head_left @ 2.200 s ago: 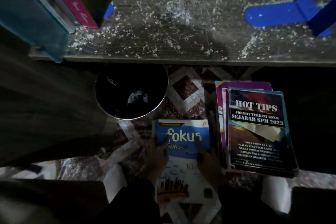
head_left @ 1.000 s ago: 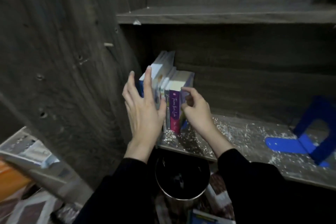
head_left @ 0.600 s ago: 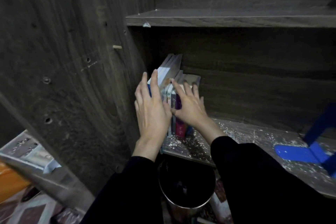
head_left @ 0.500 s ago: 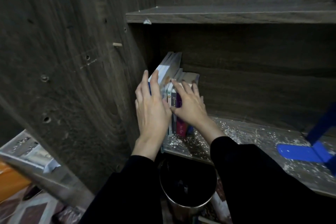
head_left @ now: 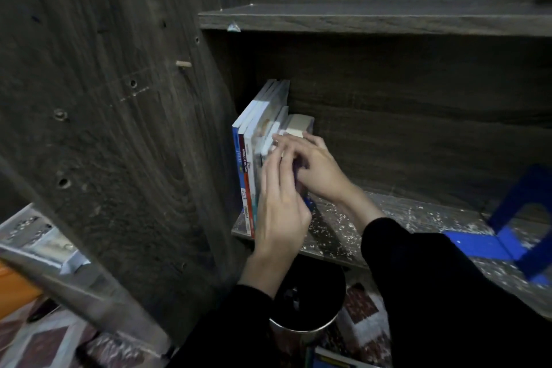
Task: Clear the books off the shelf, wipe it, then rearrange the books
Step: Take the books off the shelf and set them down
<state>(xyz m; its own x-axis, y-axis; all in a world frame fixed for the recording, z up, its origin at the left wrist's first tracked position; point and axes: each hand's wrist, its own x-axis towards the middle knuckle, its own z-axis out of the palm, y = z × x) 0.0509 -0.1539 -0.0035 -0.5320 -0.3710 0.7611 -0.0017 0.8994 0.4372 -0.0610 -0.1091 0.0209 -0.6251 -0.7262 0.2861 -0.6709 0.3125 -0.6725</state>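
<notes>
Still mid-clear: left hand (head_left: 279, 206) and right hand (head_left: 316, 170) both grasping right-end books (head_left: 260, 140) at frame centre on littered shelf (head_left: 337, 230), could topple leftover thin ones or slip into bin (head_left: 307, 305) below

red book spine (head_left: 245, 179) at frame centre, white lettering running vertically, seemingly "MODUL & AKTIVITI", lower labels too small to read, blue spine (head_left: 237, 158) left beside it, script illegible

My left hand (head_left: 279, 206) and right hand (head_left: 316, 167) are bare; long black sleeves (head_left: 433, 278) cover both forearms to the wrists.
</notes>
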